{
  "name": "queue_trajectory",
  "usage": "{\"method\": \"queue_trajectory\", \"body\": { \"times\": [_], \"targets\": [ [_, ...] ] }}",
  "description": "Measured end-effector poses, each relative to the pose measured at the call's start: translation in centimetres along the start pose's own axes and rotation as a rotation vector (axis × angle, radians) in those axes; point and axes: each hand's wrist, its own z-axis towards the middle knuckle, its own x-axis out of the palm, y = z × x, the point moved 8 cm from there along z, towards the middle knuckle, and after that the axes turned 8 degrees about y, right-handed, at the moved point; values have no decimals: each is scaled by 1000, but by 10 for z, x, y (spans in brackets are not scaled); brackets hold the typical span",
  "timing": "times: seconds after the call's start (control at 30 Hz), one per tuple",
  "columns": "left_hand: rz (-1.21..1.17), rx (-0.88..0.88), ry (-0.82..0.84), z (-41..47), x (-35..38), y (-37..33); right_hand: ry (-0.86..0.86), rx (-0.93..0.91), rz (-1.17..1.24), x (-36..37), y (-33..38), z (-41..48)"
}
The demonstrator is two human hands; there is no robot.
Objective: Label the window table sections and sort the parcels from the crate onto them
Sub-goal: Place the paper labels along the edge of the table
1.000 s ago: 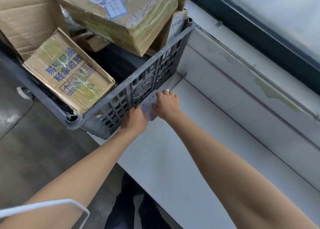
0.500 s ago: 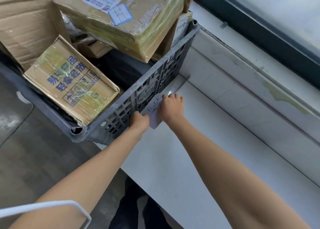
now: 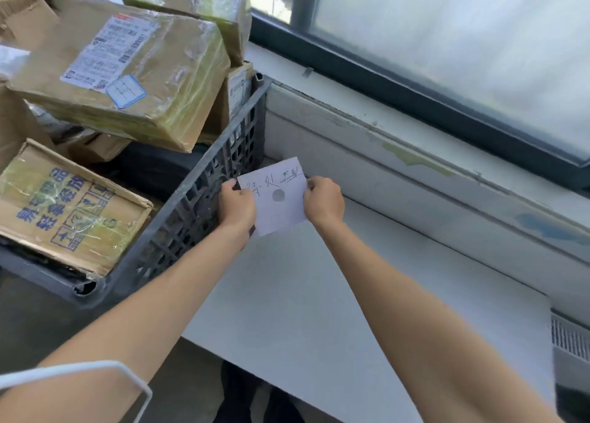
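- Paper label [image 3: 277, 199] sits just left of the frame's middle, held with its written face toward the camera.
- Handwritten characters run along its upper edge, and that line climbs from lower left to upper right, so the whole slip is tilted with its top right corner highest.
- It looks nearly as wide as it is tall, so a long axis is hard to pick out. A grey round spot marks its centre.
- The left hand [image 3: 238, 208] pinches the label's left edge, fingers curled in tight with the knuckles toward the camera.
- The right hand [image 3: 324, 202] pinches the right edge the same way, fingers folded closed on the paper.
- The label hangs over the far left end of the white table [image 3: 319, 311], just beside the grey lattice wall of the crate [image 3: 198, 218]. Whether its lower corner touches the tabletop cannot be told.
- Left hand and crate wall lie close together, and contact between them is unclear.
- In the crate at left of frame, a box with blue print [image 3: 64, 211] lies low, and a taped box with a shipping label [image 3: 127, 71] leans above it.
- A dark-framed window [image 3: 447, 39] fills the upper right, above a pale ledge with chipped paint behind the table.
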Motion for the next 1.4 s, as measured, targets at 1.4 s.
{"method": "queue_trajectory", "body": {
  "times": [1.4],
  "targets": [
    [743, -8, 306, 140, 176, 40, 121, 449, 592, 89, -129, 65]
  ]
}}
